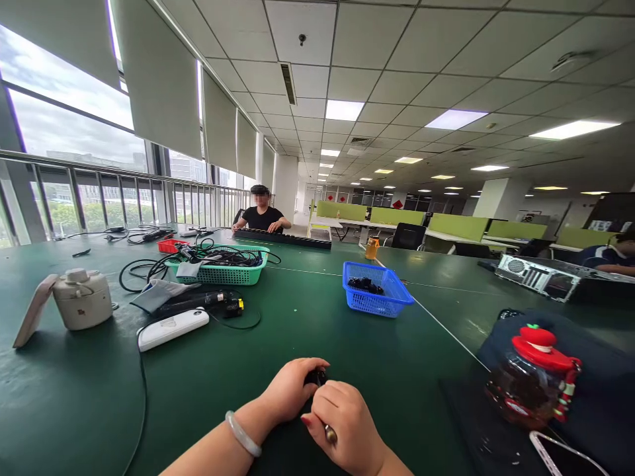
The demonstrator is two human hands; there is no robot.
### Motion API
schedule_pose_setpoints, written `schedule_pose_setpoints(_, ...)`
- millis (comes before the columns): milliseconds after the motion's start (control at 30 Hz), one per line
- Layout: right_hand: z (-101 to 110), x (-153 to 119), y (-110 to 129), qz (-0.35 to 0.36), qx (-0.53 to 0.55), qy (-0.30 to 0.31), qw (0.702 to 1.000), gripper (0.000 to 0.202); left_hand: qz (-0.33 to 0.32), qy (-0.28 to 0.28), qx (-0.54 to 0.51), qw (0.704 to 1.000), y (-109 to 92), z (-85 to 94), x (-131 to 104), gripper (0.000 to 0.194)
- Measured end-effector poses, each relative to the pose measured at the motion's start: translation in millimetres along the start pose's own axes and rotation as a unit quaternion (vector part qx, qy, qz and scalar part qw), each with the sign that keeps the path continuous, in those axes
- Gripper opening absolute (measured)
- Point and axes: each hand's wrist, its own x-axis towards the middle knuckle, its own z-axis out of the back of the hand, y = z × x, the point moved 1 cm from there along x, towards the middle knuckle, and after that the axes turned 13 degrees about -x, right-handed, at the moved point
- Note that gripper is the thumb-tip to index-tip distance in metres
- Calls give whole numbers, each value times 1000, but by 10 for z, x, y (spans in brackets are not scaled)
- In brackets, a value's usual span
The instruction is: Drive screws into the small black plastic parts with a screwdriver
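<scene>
R fingers (pixel 338 395) clench handle (pixel 330 434), L fingers (pixel 311 363) wrap blk pc (pixel 316 377), over grn tbl (pixel 292 330), in office rm (pixel 391 39).

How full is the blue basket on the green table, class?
Partly filled: a low heap of black pieces lies inside the blue basket, whose bare walls rise above it.

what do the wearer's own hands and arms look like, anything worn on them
The left hand and right hand are gloveless, and no sleeves show. A smooth, pale, rounded bangle circles the left wrist. A red-painted nail shows on the right hand.
</scene>
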Motion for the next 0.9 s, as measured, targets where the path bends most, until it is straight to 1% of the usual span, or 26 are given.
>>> schedule_pose_setpoints(133, -26, 6, 7, -4, 5, 15, 1000, 51, -6, -2, -7, 1000, 9, 5, -1, 49)
schedule_pose_setpoints(400, 5, 67, 34, 18, -23, 1, 1000, 55, 2, 4, -13, 1000, 26, 9, 15, 48)
schedule_pose_setpoints(567, -16, 50, 24, 20, -29, 11, 999, 54, -3, 4, -16, 1000, 23, 7, 12, 45)
schedule_pose_setpoints(900, -15, 43, 25, 25, -28, 12, 999, 55, 5, 3, -19, 1000, -17, 18, 0, 48)
